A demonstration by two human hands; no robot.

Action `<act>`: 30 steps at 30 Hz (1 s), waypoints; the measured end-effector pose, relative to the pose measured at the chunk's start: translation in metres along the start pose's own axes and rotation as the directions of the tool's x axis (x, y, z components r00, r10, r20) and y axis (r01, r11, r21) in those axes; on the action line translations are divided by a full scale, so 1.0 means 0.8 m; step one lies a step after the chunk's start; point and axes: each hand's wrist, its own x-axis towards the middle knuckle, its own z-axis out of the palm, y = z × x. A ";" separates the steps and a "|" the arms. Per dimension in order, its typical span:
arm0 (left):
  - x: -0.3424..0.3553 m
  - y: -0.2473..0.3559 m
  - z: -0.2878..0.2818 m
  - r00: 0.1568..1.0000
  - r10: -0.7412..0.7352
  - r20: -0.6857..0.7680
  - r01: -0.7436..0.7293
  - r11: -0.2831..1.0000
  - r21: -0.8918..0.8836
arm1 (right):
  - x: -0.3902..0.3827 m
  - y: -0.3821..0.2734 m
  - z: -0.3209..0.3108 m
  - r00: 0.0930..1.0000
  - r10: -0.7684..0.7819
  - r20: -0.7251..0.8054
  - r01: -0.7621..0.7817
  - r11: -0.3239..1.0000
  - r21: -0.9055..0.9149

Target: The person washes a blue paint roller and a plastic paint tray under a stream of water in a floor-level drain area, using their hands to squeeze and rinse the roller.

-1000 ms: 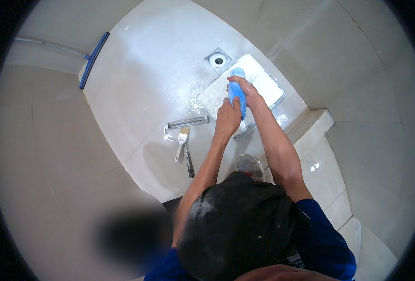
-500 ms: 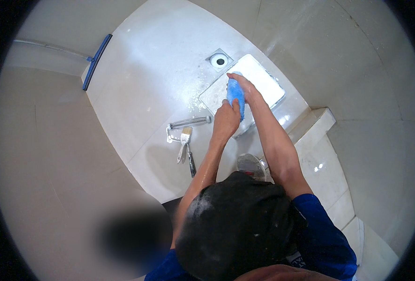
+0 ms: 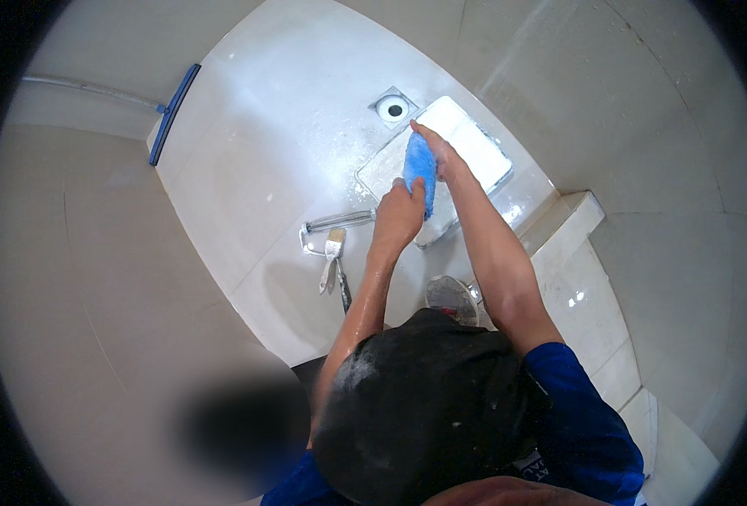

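A fuzzy blue paint roller cover [image 3: 419, 160] is held between my two hands above a white rectangular tray [image 3: 474, 139]. My left hand [image 3: 400, 212] grips its lower end, with the thumb laid along it. Higher up, my right hand [image 3: 443, 158] is closed against its right side and upper end; part of those fingers is hidden behind the cover. To the left of my left hand, a bare roller frame [image 3: 339, 221] lies on the floor. Beside the frame rests a paintbrush [image 3: 333, 253] with pale bristles and white smears.
A round floor drain [image 3: 393, 108] lies just beyond the tray. Against the left wall leans a blue squeegee [image 3: 175, 114] on a long pole. A raised ledge [image 3: 563, 223] runs along the right. My shoe [image 3: 452, 297] stands on the pale, wet-looking floor below the tray.
Both hands and the blue roller cover have shifted slightly left. My left hand has turned a little on the lower end. The tray and floor tools stay where they were.
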 end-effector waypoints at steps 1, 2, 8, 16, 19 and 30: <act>0.000 -0.014 -0.001 1.000 -0.010 -0.016 0.010 0.999 -0.048 | -0.016 -0.003 0.012 1.000 0.018 -0.010 -0.018 1.000 0.007; 0.008 -0.013 0.000 1.000 0.010 -0.022 -0.013 0.995 -0.094 | -0.008 -0.008 -0.001 1.000 0.007 -0.008 -0.007 0.998 0.066; 0.017 -0.037 -0.022 0.960 -0.055 0.274 0.248 0.618 -0.746 | -0.067 -0.004 0.005 0.997 -0.019 0.079 0.013 0.997 0.075; 0.027 -0.036 -0.006 0.909 0.107 0.402 0.374 0.213 -0.903 | -0.122 0.024 0.006 0.969 -0.098 0.227 0.101 0.995 -0.003; 0.022 -0.032 0.002 0.876 0.154 0.457 0.428 0.185 -0.885 | -0.115 0.015 -0.001 0.980 -0.107 0.170 0.104 0.994 0.024; 0.014 0.007 0.021 0.953 0.011 0.302 0.223 0.649 -0.727 | -0.082 -0.009 -0.011 0.984 -0.118 0.132 0.101 0.986 0.130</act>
